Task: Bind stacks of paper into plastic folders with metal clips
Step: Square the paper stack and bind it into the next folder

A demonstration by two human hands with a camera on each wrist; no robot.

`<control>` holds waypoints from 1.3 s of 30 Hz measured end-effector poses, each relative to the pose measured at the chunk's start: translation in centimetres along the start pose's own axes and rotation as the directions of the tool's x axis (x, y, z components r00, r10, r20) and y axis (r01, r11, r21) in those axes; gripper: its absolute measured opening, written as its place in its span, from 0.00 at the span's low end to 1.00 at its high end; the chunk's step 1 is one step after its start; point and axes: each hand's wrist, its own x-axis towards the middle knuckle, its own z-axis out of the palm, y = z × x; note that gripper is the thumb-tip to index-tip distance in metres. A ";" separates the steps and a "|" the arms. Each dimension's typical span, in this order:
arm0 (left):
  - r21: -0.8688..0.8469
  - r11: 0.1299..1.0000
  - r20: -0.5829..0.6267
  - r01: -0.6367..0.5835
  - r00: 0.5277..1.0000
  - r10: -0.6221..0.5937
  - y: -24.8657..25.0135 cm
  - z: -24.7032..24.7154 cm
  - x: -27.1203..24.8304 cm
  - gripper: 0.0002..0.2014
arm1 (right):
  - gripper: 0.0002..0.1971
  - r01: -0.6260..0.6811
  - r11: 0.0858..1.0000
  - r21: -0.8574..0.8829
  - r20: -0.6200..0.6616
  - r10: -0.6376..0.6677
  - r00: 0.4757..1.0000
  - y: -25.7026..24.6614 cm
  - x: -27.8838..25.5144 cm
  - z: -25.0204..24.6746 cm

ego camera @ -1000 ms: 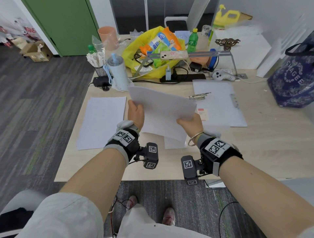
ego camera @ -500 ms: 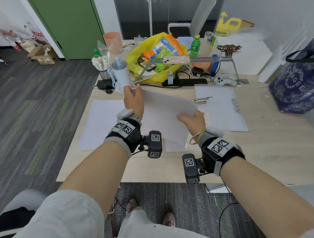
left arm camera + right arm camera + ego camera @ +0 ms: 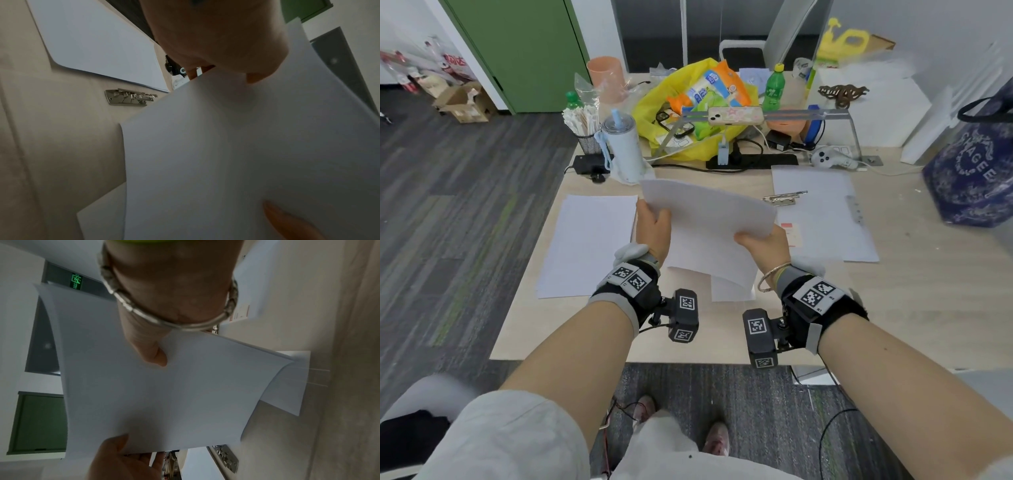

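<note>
A stack of white paper hangs tilted above the desk, held by both hands. My left hand grips its left edge and my right hand grips its right edge, thumb on top. The same stack fills the left wrist view. A metal clip lies loose on the desk just beyond the stack, also seen in the left wrist view. An open plastic folder lies flat to the right. A single sheet lies under the held stack.
A second stack of paper lies on the desk at the left. Along the back stand a tumbler, a yellow bag of packets, a power strip and a phone on a metal stand. A blue bag sits at far right.
My left hand slid up the stack's left edge toward the far corner, then came back down to the middle of that edge. Both hands kept hold of the stack.
</note>
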 end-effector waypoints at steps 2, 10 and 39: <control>0.010 1.000 -0.023 -0.005 1.000 0.005 -0.4 -0.2 0.0 0.12 | 0.11 0.010 1.000 -0.011 0.000 -0.010 1.000 0.1 0.0 -0.2; 0.111 0.993 0.072 0.028 0.997 -0.036 -1.3 0.4 0.6 0.15 | 0.15 -0.069 0.993 -0.099 0.029 0.073 0.997 2.4 0.3 0.2; 0.309 0.936 0.192 0.171 0.952 -0.237 -6.5 0.6 8.9 0.18 | 0.16 -0.193 0.957 -0.218 0.018 0.201 0.979 4.3 6.4 3.3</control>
